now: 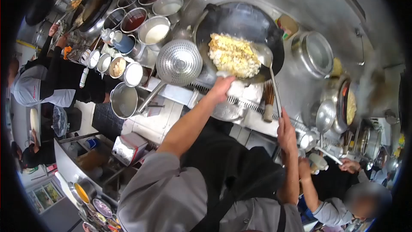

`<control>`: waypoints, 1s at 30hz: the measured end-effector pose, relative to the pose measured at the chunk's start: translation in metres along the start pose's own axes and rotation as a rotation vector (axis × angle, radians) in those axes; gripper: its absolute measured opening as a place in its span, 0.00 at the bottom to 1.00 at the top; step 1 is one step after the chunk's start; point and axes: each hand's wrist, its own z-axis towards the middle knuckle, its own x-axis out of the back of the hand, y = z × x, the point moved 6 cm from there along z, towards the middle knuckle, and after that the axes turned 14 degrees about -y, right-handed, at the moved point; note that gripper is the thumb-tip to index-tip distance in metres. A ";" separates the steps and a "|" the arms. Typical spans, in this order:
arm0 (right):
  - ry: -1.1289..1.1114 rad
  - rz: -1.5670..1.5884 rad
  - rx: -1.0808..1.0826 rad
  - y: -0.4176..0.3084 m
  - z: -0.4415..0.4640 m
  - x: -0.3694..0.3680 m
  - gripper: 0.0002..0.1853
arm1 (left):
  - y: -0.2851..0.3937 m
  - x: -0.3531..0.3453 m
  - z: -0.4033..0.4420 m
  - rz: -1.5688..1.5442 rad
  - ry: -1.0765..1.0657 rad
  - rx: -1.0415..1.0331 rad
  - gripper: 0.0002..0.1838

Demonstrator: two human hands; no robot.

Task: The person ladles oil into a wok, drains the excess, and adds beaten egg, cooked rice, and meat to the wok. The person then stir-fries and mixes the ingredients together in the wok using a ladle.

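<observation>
My left hand (223, 88) is closed at the near rim of a large dark wok (242, 19), with a folded white cloth (249, 91) under and beside it. A mound of egg fried rice (234, 56) lies in the wok, yellow bits mixed through it. My right hand (286, 134) is wrapped round the long handle of a metal ladle (264, 55). The ladle's bowl touches the right side of the rice. Left of the wok, a perforated strainer (179, 62) rests with its handle toward a metal pot (124, 100).
Bowls of sauces (133, 19) and small seasoning tubs (133, 74) stand at the left. A bamboo brush (268, 103) sits by the stove edge, and a round metal pot (313, 53) is right of the wok. Co-workers stand at the left (47, 83) and lower right (334, 210).
</observation>
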 end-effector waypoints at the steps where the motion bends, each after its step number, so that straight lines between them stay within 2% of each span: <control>1: -0.129 0.126 -0.137 -0.008 -0.013 0.004 0.24 | -0.014 0.004 0.001 -0.046 -0.013 0.158 0.14; 2: -0.236 0.251 -0.200 -0.008 -0.015 0.004 0.24 | -0.028 0.012 -0.023 -0.042 0.013 0.198 0.14; 4: -0.350 0.262 -0.128 -0.021 -0.020 0.025 0.24 | -0.005 -0.003 -0.022 -0.009 -0.002 0.195 0.12; 5: -0.431 0.286 -0.119 -0.027 -0.031 0.039 0.24 | -0.001 -0.002 -0.041 0.016 0.052 0.123 0.14; 7: -0.654 0.338 -0.235 -0.028 -0.052 0.064 0.25 | 0.009 -0.021 -0.102 0.106 0.108 0.170 0.17; 8: -0.678 0.151 -0.100 -0.032 -0.052 0.075 0.25 | 0.018 -0.031 -0.116 0.167 0.100 0.142 0.16; 11: -0.432 -0.116 0.259 -0.052 -0.018 0.075 0.25 | 0.018 -0.035 -0.091 0.017 0.113 0.224 0.14; 13: -0.437 -0.318 0.034 -0.046 0.024 0.049 0.25 | 0.018 -0.033 -0.054 0.045 -0.019 0.187 0.13; 15: -0.325 -0.416 0.011 -0.024 0.058 0.001 0.27 | -0.016 -0.002 -0.045 0.188 0.055 0.106 0.15; 17: -0.198 -0.530 -0.057 -0.005 0.066 -0.042 0.30 | -0.059 0.028 -0.059 0.273 -0.008 0.019 0.20; 19: -0.080 -0.357 0.041 0.004 0.051 -0.062 0.32 | -0.079 0.047 -0.094 0.289 -0.062 0.186 0.25; 21: -0.111 -0.249 0.106 -0.018 0.029 -0.052 0.29 | -0.067 0.052 -0.119 0.366 0.028 0.110 0.28; 22: -0.212 -0.051 0.022 -0.023 0.033 -0.042 0.27 | -0.046 0.035 -0.122 0.310 0.020 0.046 0.28; 23: -0.331 0.152 -0.073 -0.032 0.026 -0.033 0.26 | -0.046 0.043 -0.117 0.210 0.112 0.123 0.25; 25: -0.531 0.612 -0.256 -0.046 0.009 -0.023 0.22 | -0.007 0.011 -0.087 -0.003 0.022 0.142 0.18; 27: -0.636 0.848 -0.386 -0.071 0.015 -0.011 0.19 | 0.023 -0.004 -0.054 0.038 0.044 0.170 0.11; 28: -0.636 0.977 -0.386 -0.075 0.022 -0.010 0.19 | 0.026 0.000 -0.039 0.036 0.071 0.186 0.08; 30: -0.627 1.242 -0.383 -0.081 0.041 -0.009 0.19 | 0.017 0.026 -0.002 0.006 0.038 0.169 0.11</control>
